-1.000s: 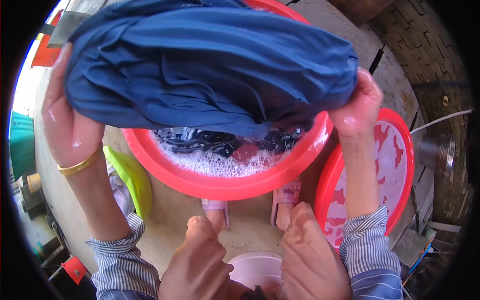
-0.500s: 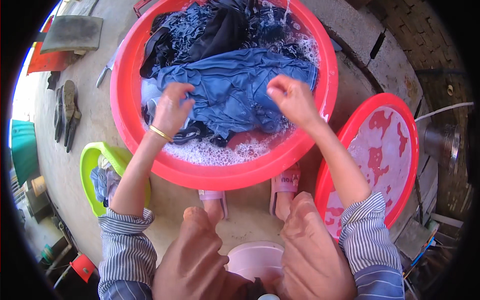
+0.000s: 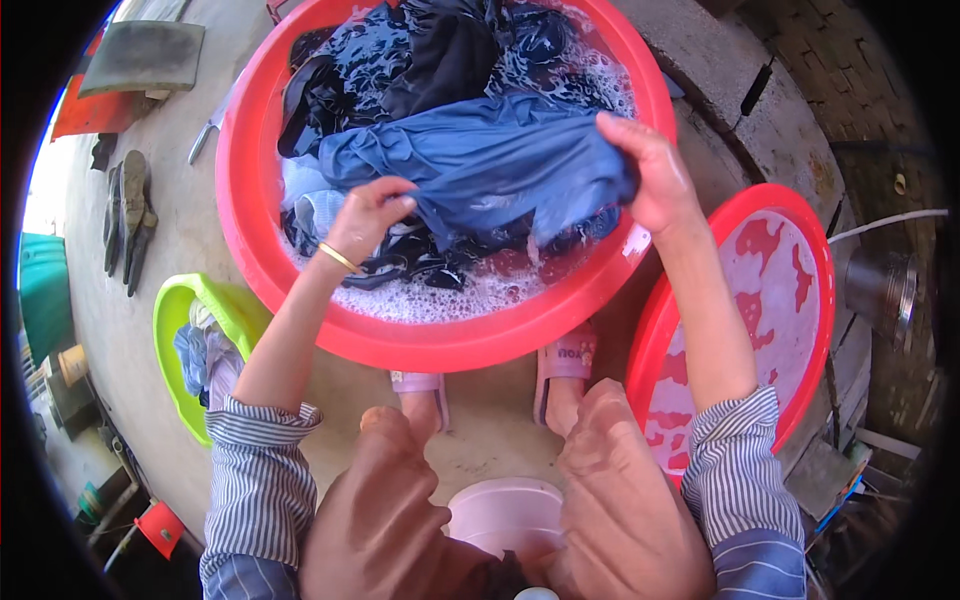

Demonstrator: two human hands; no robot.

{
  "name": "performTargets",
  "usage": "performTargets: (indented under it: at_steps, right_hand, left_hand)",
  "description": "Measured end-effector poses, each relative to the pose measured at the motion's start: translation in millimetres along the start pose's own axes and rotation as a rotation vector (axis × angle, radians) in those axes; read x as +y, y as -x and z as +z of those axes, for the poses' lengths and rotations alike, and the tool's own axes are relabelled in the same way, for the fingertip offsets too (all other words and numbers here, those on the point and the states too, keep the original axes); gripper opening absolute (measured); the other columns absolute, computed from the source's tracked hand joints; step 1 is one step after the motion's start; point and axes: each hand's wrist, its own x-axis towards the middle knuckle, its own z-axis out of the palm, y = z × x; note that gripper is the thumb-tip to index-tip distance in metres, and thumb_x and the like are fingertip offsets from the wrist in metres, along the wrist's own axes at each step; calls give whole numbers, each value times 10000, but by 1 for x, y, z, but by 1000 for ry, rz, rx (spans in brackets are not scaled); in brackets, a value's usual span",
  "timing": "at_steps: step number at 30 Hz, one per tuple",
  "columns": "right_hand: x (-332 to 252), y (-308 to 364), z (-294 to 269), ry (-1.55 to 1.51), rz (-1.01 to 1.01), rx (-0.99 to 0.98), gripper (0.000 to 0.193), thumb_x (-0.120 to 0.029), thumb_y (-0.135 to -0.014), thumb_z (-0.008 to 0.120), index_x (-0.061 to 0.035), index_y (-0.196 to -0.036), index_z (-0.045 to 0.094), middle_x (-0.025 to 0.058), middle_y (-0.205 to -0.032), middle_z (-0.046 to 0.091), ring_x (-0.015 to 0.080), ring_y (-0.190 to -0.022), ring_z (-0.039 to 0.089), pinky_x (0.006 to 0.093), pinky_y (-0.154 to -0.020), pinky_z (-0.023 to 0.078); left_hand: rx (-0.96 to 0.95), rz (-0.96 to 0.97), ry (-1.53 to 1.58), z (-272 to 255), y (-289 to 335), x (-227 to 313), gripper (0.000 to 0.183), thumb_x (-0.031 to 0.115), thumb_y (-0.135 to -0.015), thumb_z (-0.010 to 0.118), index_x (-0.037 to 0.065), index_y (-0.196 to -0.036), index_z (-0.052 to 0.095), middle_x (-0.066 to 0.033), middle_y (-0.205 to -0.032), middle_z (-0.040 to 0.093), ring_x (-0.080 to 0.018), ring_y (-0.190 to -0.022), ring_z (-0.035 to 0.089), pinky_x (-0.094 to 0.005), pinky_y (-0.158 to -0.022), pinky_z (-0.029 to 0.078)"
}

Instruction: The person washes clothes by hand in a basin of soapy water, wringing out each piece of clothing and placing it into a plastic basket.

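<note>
A large red basin [image 3: 455, 348] holds wet, dark laundry [image 3: 440, 60] and foamy water. Across the middle of it stretches a soaked blue garment [image 3: 490, 170]. My right hand [image 3: 655, 178] is closed on the garment's right end, thumb on top, over the basin's right side. My left hand [image 3: 372, 218], a gold bangle at its wrist, pinches the near edge of the same cloth at its left part. Some of the left fingers are hidden behind the hand. A pale blue cloth [image 3: 315, 195] lies beside it in the basin.
At the right, a second red basin [image 3: 822, 330] contains foamy water. A lime green basin [image 3: 180, 395] with clothes stands at the left. Dark gloves [image 3: 128, 215] and a knife-like tool [image 3: 205, 135] lie on the concrete. Between my legs is a pale pink stool or tub [image 3: 505, 510].
My right hand has moved right and gripped the blue garment's end, pulling it taut and lifting it slightly. My left hand has come to the cloth's near edge and closed.
</note>
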Motion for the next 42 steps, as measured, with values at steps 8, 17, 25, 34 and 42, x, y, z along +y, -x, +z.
performTargets:
  at_steps: [8, 17, 25, 34, 42]
  right_hand:
    - [-9, -6, -12, -138, -39, 56, 246, -185, -839, 650, -17, -1009, 589, 83, -936, 650, 163, -792, 632, 311, -702, 505]
    - [10, -37, 7, 1179, -495, 207, 423, -175, -699, 735, 11, -1031, 549, 135, -891, 609, 239, -790, 602, 327, -751, 484]
    - [90, -33, 25, 1477, -243, 301, 501, -292, -709, 746, 16, -1021, 505, 225, -1018, 578, 408, -961, 580, 473, -787, 482]
    - [97, -29, -9, 1206, -132, 540, 484, -307, -729, 724, -5, -1050, 522, 188, -904, 646, 357, -870, 628, 438, -745, 483]
    - [121, -44, -24, 1068, 84, 360, 341, -262, -700, 738, 24, -832, 607, 170, -824, 643, 285, -740, 619, 383, -673, 468]
  left_hand:
    - [346, 202, 740, -67, 8, 41, 244, 135, -936, 499, -40, -1089, 574, -89, -1035, 632, -140, -951, 595, -285, -897, 448]
    - [560, -62, 30, -100, 11, -3, 387, 347, -909, 571, 10, -1098, 599, -58, -906, 633, -128, -844, 570, -258, -785, 445]
    - [348, 136, -951, -9, 8, -18, 528, 292, -710, 731, 128, -1163, 515, -119, -1147, 498, -319, -1106, 475, -492, -846, 397]
    - [478, 312, -870, -11, 10, -2, 214, 167, -728, 695, 94, -900, 589, -97, -1067, 530, -314, -984, 519, -420, -789, 381]
    - [309, 179, -914, 5, -6, -27, 392, 186, -691, 743, 66, -991, 521, -130, -954, 493, -344, -943, 535, -434, -752, 473]
